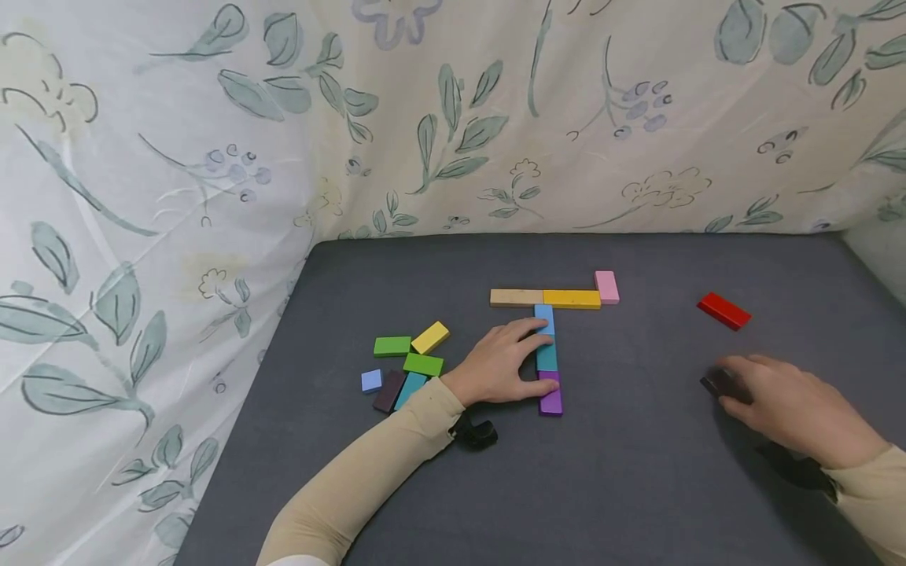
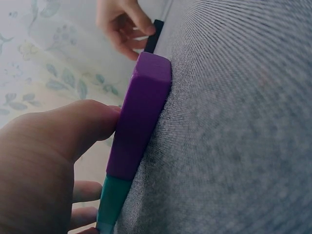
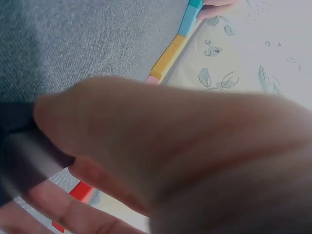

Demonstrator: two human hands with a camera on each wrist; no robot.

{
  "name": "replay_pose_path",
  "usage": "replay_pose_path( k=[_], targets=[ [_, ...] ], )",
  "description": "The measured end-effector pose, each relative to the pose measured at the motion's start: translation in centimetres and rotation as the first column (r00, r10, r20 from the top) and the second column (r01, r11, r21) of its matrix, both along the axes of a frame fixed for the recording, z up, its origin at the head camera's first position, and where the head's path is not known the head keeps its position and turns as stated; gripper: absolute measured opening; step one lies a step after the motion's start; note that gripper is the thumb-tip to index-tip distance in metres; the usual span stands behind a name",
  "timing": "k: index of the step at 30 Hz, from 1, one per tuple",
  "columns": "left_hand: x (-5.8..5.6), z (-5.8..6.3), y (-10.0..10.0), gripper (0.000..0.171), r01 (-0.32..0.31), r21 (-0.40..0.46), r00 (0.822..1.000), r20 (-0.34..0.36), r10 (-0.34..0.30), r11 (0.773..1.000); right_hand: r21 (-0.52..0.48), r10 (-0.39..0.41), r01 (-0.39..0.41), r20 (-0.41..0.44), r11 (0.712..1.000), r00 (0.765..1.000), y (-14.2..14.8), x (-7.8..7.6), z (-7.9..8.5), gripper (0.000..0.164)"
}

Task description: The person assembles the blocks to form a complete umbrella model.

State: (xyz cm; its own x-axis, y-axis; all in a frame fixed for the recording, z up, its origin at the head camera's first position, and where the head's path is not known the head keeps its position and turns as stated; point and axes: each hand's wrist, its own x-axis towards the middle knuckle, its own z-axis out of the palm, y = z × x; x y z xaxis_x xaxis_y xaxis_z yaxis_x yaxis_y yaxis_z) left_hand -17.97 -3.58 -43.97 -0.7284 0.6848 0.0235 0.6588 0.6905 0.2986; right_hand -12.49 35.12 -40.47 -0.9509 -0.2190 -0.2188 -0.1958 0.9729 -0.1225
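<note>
My left hand (image 1: pixel 499 363) rests over a straight line of blocks, touching a light blue block (image 1: pixel 543 312), a teal block (image 1: pixel 546 360) and a purple block (image 1: pixel 550 406). In the left wrist view its thumb meets the side of the purple block (image 2: pixel 139 112). At the far end, a tan block (image 1: pixel 517 298) and an orange-yellow block (image 1: pixel 572 299) lie crosswise, with a pink block (image 1: pixel 606 287) at the right tip. Over on the right, my right hand (image 1: pixel 796 401) pinches a black block (image 3: pixel 29 151) between thumb and fingers.
A red block (image 1: pixel 724 311) lies alone beyond the right hand. Left of the left hand are loose blocks: green (image 1: pixel 392 347), yellow (image 1: pixel 430 338), small blue (image 1: pixel 371 381), dark brown (image 1: pixel 389 391) and others. Floral cloth (image 1: pixel 453 118) hangs behind the grey table (image 1: pixel 609 503).
</note>
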Motion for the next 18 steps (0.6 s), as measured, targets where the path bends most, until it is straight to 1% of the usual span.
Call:
replay_pose_path(
  k=[3, 6, 14, 18],
  targets=[
    [0.1, 0.0, -0.1, 0.073, 0.0, 0.001, 1.0, -0.002, 0.0, 1.0, -0.017, 0.033, -0.034, -0.036, 0.999, 0.999, -0.3, -0.2, -0.1, 0.056],
    [0.0, 0.2, -0.2, 0.073, -0.002, -0.001, 1.0, 0.005, 0.002, 1.0, -0.047, 0.065, -0.068, -0.063, 0.997, 0.996, -0.6, -0.9, 0.2, 0.053],
    [-0.3, 0.6, -0.3, 0.073, 0.003, -0.007, 1.0, 0.021, -0.002, 1.0, -0.143, 0.088, -0.098, -0.077, 0.985, 0.993, -2.0, -3.0, 1.5, 0.051],
    [-0.4, 1.0, -0.3, 0.074, 0.004, -0.012, 0.999, 0.034, -0.003, 1.0, -0.179, 0.096, -0.117, -0.119, 0.977, 0.988, -2.9, -4.4, 2.0, 0.043]
  ],
)
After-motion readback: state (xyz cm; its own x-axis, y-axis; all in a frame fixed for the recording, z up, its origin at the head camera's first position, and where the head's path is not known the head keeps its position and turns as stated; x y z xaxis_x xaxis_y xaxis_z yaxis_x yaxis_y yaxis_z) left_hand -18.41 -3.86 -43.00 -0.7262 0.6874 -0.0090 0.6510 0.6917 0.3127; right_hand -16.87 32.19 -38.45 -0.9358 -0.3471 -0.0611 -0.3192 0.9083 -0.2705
